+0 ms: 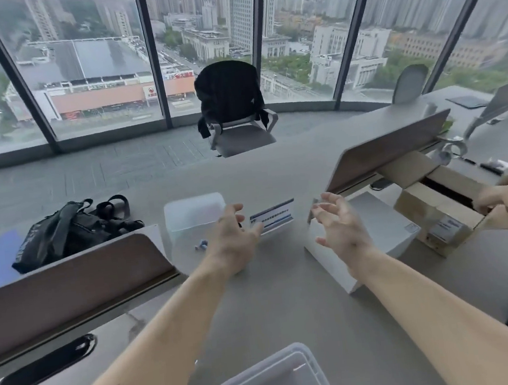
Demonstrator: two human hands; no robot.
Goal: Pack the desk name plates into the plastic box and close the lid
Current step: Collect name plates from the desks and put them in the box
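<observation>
From your head camera, both your arms reach forward over the grey desk (283, 308). Your left hand (231, 241) hovers with its fingers spread and holds nothing; its fingertips sit just in front of the left end of a desk name plate (275, 215), and the blur keeps you from telling whether they touch it. Your right hand (341, 227) is likewise spread wide and empty, to the right of the plate and over the edge of a white box (385, 228). The name plate stands upright on the desk between your hands, white with blue bands. To its left sits a small translucent plastic container (194, 216), with a few small blue items (201, 245) on the desk in front of it. A clear plastic box (266, 382) lies at the bottom edge, nearest you. A black bag (68, 230) rests at the left, and another person's hands (498, 198) are at an open cardboard box (435, 204) on the right.
</observation>
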